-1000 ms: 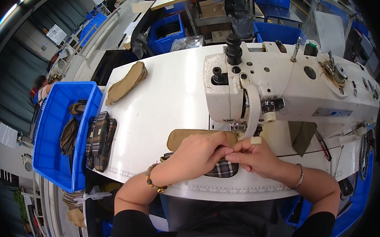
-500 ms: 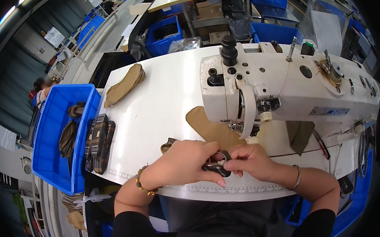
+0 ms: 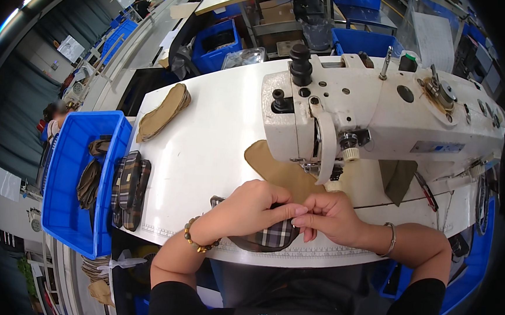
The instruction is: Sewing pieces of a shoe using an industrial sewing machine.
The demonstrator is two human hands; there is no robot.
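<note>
A dark plaid zip pouch (image 3: pixel 269 239) lies over the near edge of the white sewing table, its checked face turned up. My left hand (image 3: pixel 256 206) is closed on the top edge of the pouch and covers much of it. Close beside it, my right hand (image 3: pixel 333 217) pinches the pouch's right end, thumb and fingertips meeting the left thumb; what exactly lies between the fingertips is hidden. Just beyond my hands, a tan curved fabric piece (image 3: pixel 270 160) reaches toward the needle of the white sewing machine (image 3: pixel 372 116).
Tan cut pieces (image 3: pixel 165 113) are stacked at the far left of the table (image 3: pixel 221 108). Several plaid pouches (image 3: pixel 130 190) lie at its left edge, by a blue bin (image 3: pixel 72 227) holding dark items. Scissor-like snips (image 3: pixel 427 192) and an olive fabric piece (image 3: pixel 396 180) lie right.
The pouch has turned and opened out, so its plaid face now shows below my hands. My left thumb has risen to meet the right fingertips.
</note>
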